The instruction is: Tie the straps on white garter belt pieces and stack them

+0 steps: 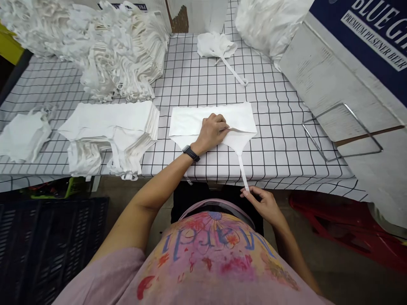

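A flat white fabric piece [190,120] lies on the checked tablecloth [273,140] in front of me. My left hand [212,132] rests on its middle with fingers curled, pressing a fold in the cloth. A narrow white strap [243,169] runs from the piece over the table's front edge. My right hand [263,203] pinches the strap's lower end below the edge. A black watch sits on my left wrist.
A neat stack of white pieces [111,127] lies left of the work. A big loose heap [104,46] fills the back left. Another strapped piece [218,46] lies at the back. A cardboard box [343,84] with a wire frame [343,131] stands on the right.
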`<state>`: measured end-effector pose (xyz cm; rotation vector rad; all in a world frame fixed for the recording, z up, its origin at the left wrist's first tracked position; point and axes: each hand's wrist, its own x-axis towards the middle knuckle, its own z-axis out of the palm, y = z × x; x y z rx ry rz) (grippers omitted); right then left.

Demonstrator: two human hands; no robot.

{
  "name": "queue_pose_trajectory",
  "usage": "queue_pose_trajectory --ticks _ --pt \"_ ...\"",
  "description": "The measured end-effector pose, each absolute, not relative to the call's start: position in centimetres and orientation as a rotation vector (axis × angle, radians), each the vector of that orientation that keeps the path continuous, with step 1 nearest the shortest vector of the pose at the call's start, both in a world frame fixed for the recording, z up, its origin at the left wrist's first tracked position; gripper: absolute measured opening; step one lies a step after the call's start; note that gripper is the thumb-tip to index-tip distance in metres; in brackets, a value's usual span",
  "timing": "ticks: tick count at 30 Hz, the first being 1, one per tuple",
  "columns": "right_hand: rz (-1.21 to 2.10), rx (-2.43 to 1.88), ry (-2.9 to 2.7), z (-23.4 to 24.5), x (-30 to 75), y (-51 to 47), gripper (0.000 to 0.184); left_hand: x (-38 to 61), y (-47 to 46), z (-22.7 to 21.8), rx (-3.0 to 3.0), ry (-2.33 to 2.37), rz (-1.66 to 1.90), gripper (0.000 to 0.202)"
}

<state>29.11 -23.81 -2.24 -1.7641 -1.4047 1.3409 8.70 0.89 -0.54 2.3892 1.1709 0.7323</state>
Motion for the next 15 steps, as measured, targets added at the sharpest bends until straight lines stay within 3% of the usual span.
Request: queue_pose_trajectory --ticks 6,10,15 --pt "1.391 -1.824 -1.348 0.3 31.0 -26.2 0.042 7.6 0.8 -0.1 2.402 1.031 0.682 0.011" --pt "1.423 -1.76 -1.22 2.5 31.1 -27.2 0.055 7.2 0.9 -0.5 2.389 0.981 0.746 0.013" --pt "1.425 -1.736 -1.204 5.5 31.3 -27.6 0.028 7.3 0.8 -0.6 2.379 1.007 0.771 0.013"
